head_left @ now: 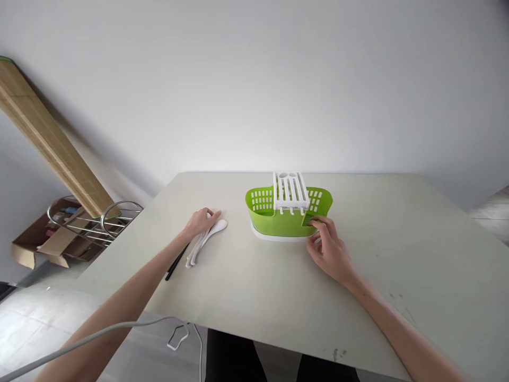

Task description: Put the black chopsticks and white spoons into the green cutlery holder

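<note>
A green basket (278,225) with a white base stands on the table, a white slatted rack (292,193) across its middle. My right hand (326,246) grips the basket's right front edge, fingers over the rim and thumb low at the outside. To the left, my left hand (202,220) is closed over the upper part of a small bunch of white spoons (217,227); how firmly it holds them is hidden under the fingers. Black chopsticks (175,263) lie beside the spoons, their upper ends out of sight near my left wrist.
The pale table (254,297) meets a wall at the back. Off its left side are a metal rack (89,225), an open cardboard box (29,239) and a long leaning board (55,143). A grey cable (99,333) crosses the lower left.
</note>
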### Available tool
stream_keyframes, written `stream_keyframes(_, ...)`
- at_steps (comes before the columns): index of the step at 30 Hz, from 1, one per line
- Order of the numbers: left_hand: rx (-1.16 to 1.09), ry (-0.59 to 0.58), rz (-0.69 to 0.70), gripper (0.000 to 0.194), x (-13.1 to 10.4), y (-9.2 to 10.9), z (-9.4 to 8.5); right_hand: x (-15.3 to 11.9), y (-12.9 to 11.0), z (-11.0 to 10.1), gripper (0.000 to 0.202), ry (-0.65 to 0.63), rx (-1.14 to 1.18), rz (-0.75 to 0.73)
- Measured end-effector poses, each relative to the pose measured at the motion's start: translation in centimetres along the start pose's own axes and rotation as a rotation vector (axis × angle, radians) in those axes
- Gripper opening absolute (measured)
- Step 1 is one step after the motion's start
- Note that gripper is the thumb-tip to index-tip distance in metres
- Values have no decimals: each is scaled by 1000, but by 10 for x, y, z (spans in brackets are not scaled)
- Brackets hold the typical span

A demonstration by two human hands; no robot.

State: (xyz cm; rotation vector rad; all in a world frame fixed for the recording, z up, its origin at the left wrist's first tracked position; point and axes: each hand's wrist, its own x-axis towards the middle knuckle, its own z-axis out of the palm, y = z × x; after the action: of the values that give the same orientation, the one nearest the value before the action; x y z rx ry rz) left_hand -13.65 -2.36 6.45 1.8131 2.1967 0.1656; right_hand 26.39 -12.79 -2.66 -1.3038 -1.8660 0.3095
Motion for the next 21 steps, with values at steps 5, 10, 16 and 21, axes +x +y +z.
stream_keyframes(5, 39, -30, -9, 55, -4, -1, -3, -1, 1, 2, 32, 2, -2, 9)
stream_keyframes(10, 254, 1, 33, 55, -11, 4, 2, -1, 4, 3, 33, 4, -3, 11)
stream_keyframes(16, 439, 56, 73, 52, -20, 12, 8, -1, 5, 2, 33, -4, -2, 2)
stream_keyframes(21, 419, 27, 56, 53, -19, 5, 5, -1, 4, 2, 34, 5, 8, -11)
